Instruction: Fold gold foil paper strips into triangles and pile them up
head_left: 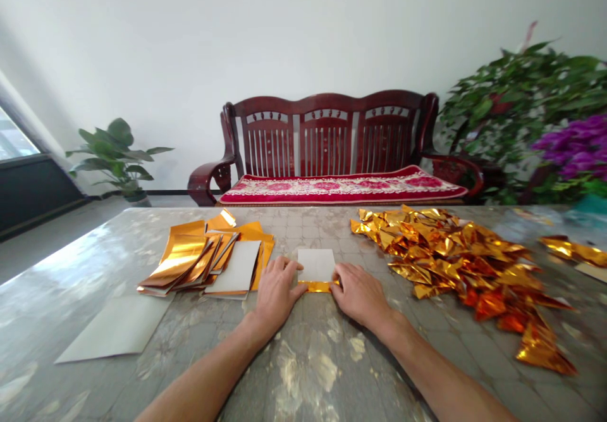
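Observation:
A small sheet of gold foil paper [315,262] lies flat in front of me, white side up. Its near edge is folded over into a narrow gold strip. My left hand [275,288] pinches the left end of that strip between thumb and fingers. At the right end, my right hand [359,290] grips the strip with curled fingers, partly hiding the corner. Left of my hands is a loose stack of gold foil sheets [183,256], some with the white side up. To the right spreads a heap of folded gold foil pieces [441,251].
A pale sheet [116,327] lies at the left of the patterned table [303,371]. Clear plastic [531,221] and another gold piece [571,248] are at the far right. Beyond the table stand a wooden bench [327,137] and plants [516,99].

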Tool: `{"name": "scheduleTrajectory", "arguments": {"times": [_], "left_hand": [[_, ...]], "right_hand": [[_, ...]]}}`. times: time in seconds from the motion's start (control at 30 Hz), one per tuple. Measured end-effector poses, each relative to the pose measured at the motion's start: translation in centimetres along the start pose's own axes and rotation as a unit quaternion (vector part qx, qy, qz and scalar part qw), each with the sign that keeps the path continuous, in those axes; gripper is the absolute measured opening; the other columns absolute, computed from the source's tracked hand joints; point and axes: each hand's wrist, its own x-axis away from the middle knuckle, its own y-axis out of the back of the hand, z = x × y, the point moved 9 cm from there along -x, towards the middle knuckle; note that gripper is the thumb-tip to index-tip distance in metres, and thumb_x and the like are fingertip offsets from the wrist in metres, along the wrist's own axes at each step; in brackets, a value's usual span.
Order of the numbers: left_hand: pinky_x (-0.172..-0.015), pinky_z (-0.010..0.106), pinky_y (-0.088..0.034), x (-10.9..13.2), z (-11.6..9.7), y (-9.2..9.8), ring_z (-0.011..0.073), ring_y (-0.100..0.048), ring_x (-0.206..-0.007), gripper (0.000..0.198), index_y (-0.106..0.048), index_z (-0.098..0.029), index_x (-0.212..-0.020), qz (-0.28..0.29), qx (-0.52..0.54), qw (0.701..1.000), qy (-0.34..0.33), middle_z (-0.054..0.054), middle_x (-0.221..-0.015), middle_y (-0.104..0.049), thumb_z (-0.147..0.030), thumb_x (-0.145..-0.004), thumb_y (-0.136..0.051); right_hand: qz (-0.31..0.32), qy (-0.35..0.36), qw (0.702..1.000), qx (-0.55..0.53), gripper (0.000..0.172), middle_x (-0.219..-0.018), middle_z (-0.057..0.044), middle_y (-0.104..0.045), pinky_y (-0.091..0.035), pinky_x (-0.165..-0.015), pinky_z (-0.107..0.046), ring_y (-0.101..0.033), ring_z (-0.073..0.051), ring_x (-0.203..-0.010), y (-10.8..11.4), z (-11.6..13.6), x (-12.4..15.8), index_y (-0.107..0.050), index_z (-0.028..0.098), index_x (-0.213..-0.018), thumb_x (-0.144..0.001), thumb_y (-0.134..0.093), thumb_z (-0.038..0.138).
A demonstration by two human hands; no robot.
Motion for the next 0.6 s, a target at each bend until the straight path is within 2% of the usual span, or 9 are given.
{"name": "scheduleTrajectory", "arguments": {"times": [0.07, 0.13, 0.23, 0.33, 0.6], "left_hand": [[-0.093, 0.037, -0.044, 0.2, -1.1, -0.2, 0.0231, -0.055, -0.106, 0.021, -0.068, -0.027, -0.108, -0.003, 0.013, 0.998, -0.062, 0.005, -0.113, -0.061, -0.029, -0.087, -0.064], [-0.093, 0.035, -0.045, 0.6, -2.3, -0.7, 0.0217, -0.054, -0.106, 0.018, -0.071, -0.027, -0.102, 0.012, 0.02, 0.992, -0.124, 0.004, -0.114, -0.062, -0.024, -0.093, -0.056], [-0.089, 0.031, -0.046, 1.2, -3.4, -1.9, 0.0194, -0.057, -0.098, 0.022, -0.072, -0.025, -0.099, 0.055, 0.017, 0.981, -0.186, 0.003, -0.103, -0.067, -0.019, -0.095, -0.051], [-0.088, 0.031, -0.047, 1.6, -3.6, -2.4, 0.0188, -0.058, -0.093, 0.021, -0.07, -0.024, -0.103, 0.077, -0.001, 0.977, -0.197, 0.003, -0.098, -0.068, -0.017, -0.094, -0.052], [-0.088, 0.033, -0.05, 2.5, -3.5, -1.9, 0.0203, -0.059, -0.098, 0.019, -0.068, -0.022, -0.106, 0.104, -0.055, 0.975, -0.189, 0.004, -0.103, -0.068, -0.017, -0.093, -0.054]], "right_hand": [[-0.024, 0.025, 0.999, -0.01, 0.013, -0.097, -0.004, -0.066, -0.035, -0.074, -0.031, -0.056, -0.022, -0.094, 0.5, 0.3, 0.2, -0.063, 0.022, -0.099, -0.086, -0.061, 0.023], [-0.037, 0.081, 0.996, -0.018, 0.018, -0.101, -0.004, -0.064, -0.035, -0.079, -0.031, -0.053, -0.021, -0.098, 1.0, 1.3, 0.5, -0.065, 0.024, -0.106, -0.089, -0.058, 0.02], [-0.031, 0.171, 0.985, -0.021, 0.021, -0.097, -0.004, -0.064, -0.035, -0.08, -0.031, -0.051, -0.02, -0.095, 1.2, 2.9, 1.1, -0.069, 0.028, -0.104, -0.094, -0.052, 0.019], [-0.017, 0.218, 0.976, -0.023, 0.021, -0.092, -0.003, -0.065, -0.035, -0.08, -0.031, -0.051, -0.019, -0.09, 0.9, 3.6, 1.4, -0.071, 0.028, -0.101, -0.096, -0.052, 0.02], [-0.018, 0.238, 0.97, -0.037, 0.023, -0.087, -0.001, -0.069, -0.032, -0.075, -0.031, -0.053, -0.017, -0.081, 0.4, 1.8, 1.5, -0.073, 0.025, -0.088, -0.092, -0.053, 0.014]]}}
